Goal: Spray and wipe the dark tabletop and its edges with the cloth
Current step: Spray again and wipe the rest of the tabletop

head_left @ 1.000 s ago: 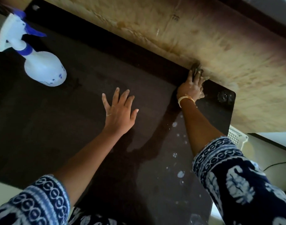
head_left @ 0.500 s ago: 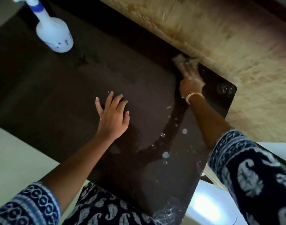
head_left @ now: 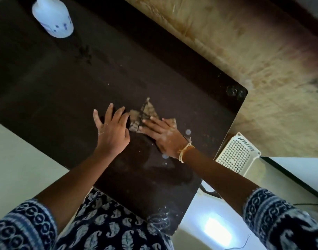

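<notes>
Dark tabletop (head_left: 55, 98) beside stained wall (head_left: 262, 73), left hand (head_left: 112, 130) flat, right hand (head_left: 163, 136) flat on cloth (head_left: 148, 110).

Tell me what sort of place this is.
Probably a room in a home, though I can't be sure. A dark tabletop stands against a stained, worn wall, a white spray bottle stands on it, and a white plastic basket sits beside the table on a pale floor.
</notes>
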Tool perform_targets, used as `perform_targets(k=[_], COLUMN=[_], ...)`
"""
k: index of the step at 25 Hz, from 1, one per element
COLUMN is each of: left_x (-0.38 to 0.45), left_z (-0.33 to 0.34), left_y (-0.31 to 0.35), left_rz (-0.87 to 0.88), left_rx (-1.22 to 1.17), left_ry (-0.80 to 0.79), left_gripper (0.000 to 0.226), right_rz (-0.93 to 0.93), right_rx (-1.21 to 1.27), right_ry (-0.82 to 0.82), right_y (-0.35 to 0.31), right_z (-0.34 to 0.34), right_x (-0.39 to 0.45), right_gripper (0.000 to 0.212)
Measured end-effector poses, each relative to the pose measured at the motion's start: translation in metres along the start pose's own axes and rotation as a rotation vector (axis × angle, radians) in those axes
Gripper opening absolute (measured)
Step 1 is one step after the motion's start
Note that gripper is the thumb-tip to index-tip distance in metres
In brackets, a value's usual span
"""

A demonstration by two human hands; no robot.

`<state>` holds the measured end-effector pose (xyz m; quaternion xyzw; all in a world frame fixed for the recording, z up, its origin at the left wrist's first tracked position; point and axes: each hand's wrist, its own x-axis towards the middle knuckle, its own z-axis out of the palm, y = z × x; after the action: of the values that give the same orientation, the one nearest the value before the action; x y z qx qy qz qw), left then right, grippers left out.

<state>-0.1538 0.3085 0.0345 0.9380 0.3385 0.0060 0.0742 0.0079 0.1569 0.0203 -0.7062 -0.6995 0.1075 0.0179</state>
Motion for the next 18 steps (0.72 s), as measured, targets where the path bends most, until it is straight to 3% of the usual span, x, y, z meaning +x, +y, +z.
perform_targets(k=[2,3,5,8,12,14,18], left_x=[-0.005,-0.006,-0.006,-0.007,-0.009,-0.012,-0.028], left_z=[0.0,0.001,0.003,0.003,0.002,0.003,0.004], left_y=[-0.002,-0.003,-0.005,-0.008,-0.012,-0.014,-0.033], left_rz=[-0.02,-0.022,-0.015,0.001,0.016,0.023,-0.013], left_rx=[0.016,0.025,0.038,0.046,0.054,0.059,0.006], left_ry=[0.007,0.007,0.008,0.016,0.021,0.036,0.102], left_gripper=[0.047,0.046,0.044,0.043,0.042,0.04,0.035], right_rz=[-0.102,-0.03,0.261,0.739,1.168,1.114,0.788], right_rx=[-0.055,-0.053,-0.046,0.055,0.085,0.092,0.068], right_ry=[-0.002,0.063,0.225,0.218,0.206,0.229,0.171], right_y=[0.023,0.047,0.11,0.184,0.168,0.145,0.093], right_z=[-0.006,-0.007,-0.017,-0.041,-0.048,-0.046,-0.04], right_x=[-0.006,-0.003,0.005,0.008,0.057,0.094,0.169], right_gripper=[0.065,0.06,0.061,0.069,0.064,0.063,0.063])
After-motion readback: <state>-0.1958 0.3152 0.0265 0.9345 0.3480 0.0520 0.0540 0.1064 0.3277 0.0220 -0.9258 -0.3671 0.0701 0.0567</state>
